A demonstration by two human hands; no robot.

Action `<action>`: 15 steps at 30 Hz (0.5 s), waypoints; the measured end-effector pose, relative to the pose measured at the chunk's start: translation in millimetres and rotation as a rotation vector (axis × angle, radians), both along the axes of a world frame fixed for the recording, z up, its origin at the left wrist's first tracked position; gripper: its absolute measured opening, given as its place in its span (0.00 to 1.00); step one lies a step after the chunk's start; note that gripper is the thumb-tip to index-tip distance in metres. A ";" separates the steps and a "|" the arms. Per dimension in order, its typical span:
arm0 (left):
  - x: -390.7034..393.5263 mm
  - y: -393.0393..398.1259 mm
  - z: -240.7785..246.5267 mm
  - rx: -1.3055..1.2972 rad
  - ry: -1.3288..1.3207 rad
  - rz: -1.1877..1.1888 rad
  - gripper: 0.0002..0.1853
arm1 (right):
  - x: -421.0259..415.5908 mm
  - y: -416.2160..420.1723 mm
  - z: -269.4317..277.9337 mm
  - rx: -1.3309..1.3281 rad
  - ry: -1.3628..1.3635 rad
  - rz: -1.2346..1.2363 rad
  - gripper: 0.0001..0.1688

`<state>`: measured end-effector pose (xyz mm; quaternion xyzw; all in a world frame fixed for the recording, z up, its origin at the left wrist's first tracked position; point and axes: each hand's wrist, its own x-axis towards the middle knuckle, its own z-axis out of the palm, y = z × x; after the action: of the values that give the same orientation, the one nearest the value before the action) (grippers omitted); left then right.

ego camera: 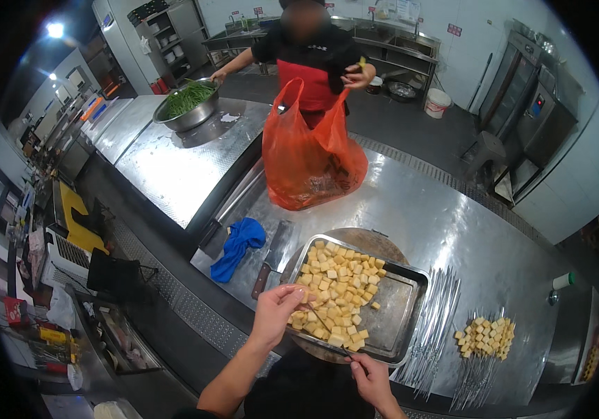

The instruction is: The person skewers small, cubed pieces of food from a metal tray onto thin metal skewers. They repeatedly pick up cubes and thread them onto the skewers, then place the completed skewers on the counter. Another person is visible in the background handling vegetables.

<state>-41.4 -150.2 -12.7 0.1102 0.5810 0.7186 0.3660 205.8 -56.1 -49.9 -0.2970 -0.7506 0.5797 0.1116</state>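
Observation:
My left hand (283, 309) pinches a yellow cube, perhaps tofu, over the left side of a rectangular metal tray (403, 345). In my right hand (368, 378), near the tray's front edge, is a thin metal skewer (321, 320). Its far end reaches up to the fingers of my left hand. Many loose yellow cubes (339, 277) fill the tray's left part. The tray rests on a round chopping board (383, 242). To its right lies a bundle of bare metal skewers (430, 330). Farther right is a pile of skewers loaded with cubes (485, 338).
A cleaver (273, 256) and a blue cloth (239, 246) lie left of the tray. Beyond it, a red plastic bag (310, 162) stands on the steel table (509, 262). Across the table, a person (304, 63) touches a metal bowl of green vegetables (189, 118).

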 end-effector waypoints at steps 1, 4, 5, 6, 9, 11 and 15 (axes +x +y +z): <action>-4.9 -2.9 1.1 -0.004 0.004 0.012 0.11 | -7.1 -1.4 0.9 0.023 0.030 0.009 0.10; -24.0 -12.0 6.2 -0.002 0.006 0.049 0.11 | -27.2 -7.7 1.5 -0.024 -0.039 0.032 0.10; -34.8 -17.2 5.1 0.026 0.007 0.050 0.12 | -37.2 -11.2 0.5 -0.010 -0.042 0.038 0.10; -47.3 -24.4 1.5 0.055 0.006 0.054 0.12 | -49.7 -14.0 4.8 -0.009 -0.058 0.054 0.10; -97.5 -51.8 -9.8 0.080 -0.006 0.076 0.12 | -99.9 -26.2 18.9 -0.020 -0.107 0.096 0.11; -140.1 -72.7 -13.0 0.079 -0.046 0.113 0.12 | -141.7 -38.5 18.8 -0.044 -0.143 0.117 0.11; -256.7 -119.2 -37.0 0.154 -0.071 0.097 0.11 | -257.6 -87.6 32.7 0.132 -0.090 0.109 0.12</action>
<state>-298.2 -269.5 -49.7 0.0844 0.5152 0.7816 0.3414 -51.9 -143.8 -17.2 -0.2734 -0.8063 0.5204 0.0654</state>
